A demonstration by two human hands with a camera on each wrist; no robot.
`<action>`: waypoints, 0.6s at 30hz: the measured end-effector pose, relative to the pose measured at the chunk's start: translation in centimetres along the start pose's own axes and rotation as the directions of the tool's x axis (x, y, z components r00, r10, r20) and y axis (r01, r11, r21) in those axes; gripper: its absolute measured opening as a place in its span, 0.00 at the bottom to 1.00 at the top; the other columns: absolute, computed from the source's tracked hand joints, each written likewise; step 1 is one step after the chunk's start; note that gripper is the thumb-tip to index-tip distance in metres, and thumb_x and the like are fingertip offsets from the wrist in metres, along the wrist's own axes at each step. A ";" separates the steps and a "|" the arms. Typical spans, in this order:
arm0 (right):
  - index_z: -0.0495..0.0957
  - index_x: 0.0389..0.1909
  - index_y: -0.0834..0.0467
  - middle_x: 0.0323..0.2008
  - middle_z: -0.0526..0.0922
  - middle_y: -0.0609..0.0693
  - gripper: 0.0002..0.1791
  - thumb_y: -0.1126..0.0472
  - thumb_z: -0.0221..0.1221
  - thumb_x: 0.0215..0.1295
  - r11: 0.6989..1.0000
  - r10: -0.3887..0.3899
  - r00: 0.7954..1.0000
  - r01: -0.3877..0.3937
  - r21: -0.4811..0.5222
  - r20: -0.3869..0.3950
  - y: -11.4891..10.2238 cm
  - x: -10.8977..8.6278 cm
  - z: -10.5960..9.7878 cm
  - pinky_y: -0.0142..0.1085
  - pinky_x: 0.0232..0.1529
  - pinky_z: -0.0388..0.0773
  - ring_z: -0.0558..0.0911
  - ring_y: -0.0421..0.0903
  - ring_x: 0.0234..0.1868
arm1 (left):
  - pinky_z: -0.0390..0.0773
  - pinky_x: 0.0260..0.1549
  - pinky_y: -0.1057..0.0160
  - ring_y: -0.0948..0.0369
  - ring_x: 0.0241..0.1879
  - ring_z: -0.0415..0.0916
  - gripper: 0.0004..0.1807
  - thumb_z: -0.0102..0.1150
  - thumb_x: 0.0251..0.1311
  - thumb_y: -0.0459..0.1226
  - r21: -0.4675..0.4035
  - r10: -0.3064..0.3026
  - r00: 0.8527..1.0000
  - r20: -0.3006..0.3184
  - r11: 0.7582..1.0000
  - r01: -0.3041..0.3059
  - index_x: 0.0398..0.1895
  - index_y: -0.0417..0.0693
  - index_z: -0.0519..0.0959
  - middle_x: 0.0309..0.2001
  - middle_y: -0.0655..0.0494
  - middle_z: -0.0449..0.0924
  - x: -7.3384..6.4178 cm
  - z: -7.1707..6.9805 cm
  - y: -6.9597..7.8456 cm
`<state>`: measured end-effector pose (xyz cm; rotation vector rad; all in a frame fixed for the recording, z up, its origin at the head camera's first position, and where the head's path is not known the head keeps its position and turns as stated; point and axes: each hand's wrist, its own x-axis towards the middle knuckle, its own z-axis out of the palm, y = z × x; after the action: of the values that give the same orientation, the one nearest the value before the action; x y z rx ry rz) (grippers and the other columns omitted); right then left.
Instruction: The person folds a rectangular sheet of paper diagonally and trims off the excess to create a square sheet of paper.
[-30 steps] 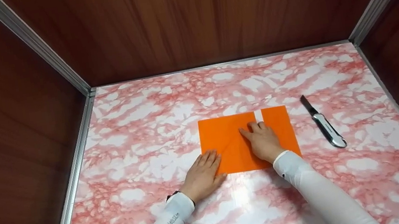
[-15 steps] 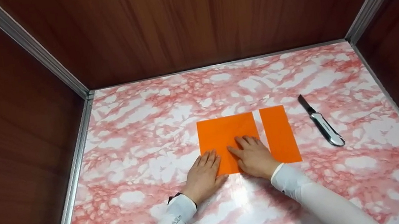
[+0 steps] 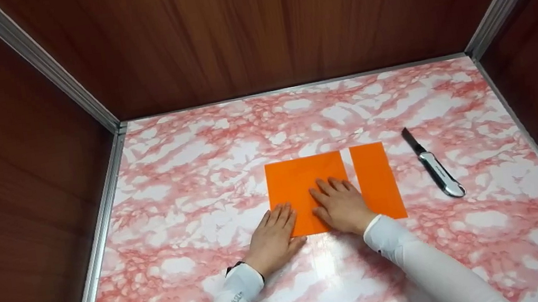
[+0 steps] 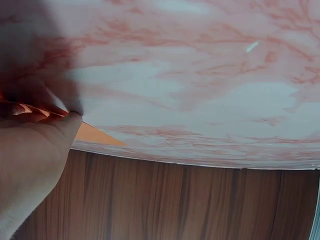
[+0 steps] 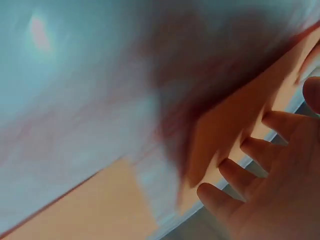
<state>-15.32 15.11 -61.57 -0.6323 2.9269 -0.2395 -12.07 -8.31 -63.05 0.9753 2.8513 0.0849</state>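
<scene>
Two pieces of orange paper lie flat on the table, a larger one (image 3: 301, 173) and a narrower strip (image 3: 378, 182) to its right, with a thin gap between them. On the lower left corner of the larger piece rests my left hand (image 3: 273, 241), fingers laid over the paper and thumb along its near edge. My right hand (image 3: 342, 205) lies with spread fingers on the larger piece's lower right part, near the gap. In the right wrist view, the fingertips (image 5: 207, 191) touch the orange paper. Both hands' palms are hidden.
A utility knife (image 3: 433, 163) with its dark blade out lies to the right of the strip, blade pointing away. The red-and-white marbled table (image 3: 188, 184) is bounded by brown wood-look panels (image 3: 240, 27) with metal edge rails at the back and sides.
My right hand has come down and left from the paper's upper part, uncovering more of the gap, then shifted slightly up and right. My left hand has stayed nearly in place.
</scene>
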 end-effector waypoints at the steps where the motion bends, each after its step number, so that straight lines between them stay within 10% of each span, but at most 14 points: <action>1: 0.61 0.74 0.51 0.73 0.57 0.55 0.33 0.41 0.45 0.74 1.000 0.019 1.000 -0.019 0.001 -0.001 0.5 0.2 0.0 0.58 0.68 0.49 0.55 0.60 0.72 | 0.44 0.69 0.49 0.52 0.74 0.43 0.40 0.32 0.71 0.62 -0.007 0.002 1.000 0.002 1.000 -0.002 0.76 0.47 0.53 0.76 0.48 0.47 0.0 0.0 0.0; 18: 0.49 0.76 0.59 0.75 0.46 0.61 0.47 0.34 0.48 0.68 0.978 0.185 0.979 -0.191 0.082 0.081 3.8 2.4 -0.9 0.54 0.71 0.38 0.44 0.60 0.75 | 0.39 0.69 0.44 0.51 0.75 0.36 0.41 0.31 0.72 0.62 -0.089 0.037 0.998 0.043 0.995 -0.033 0.77 0.46 0.48 0.77 0.47 0.40 -0.9 0.0 -0.8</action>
<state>-19.14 17.58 -61.63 -0.3403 2.8623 -0.3166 -11.83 -9.53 -63.08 0.9967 2.7650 0.1889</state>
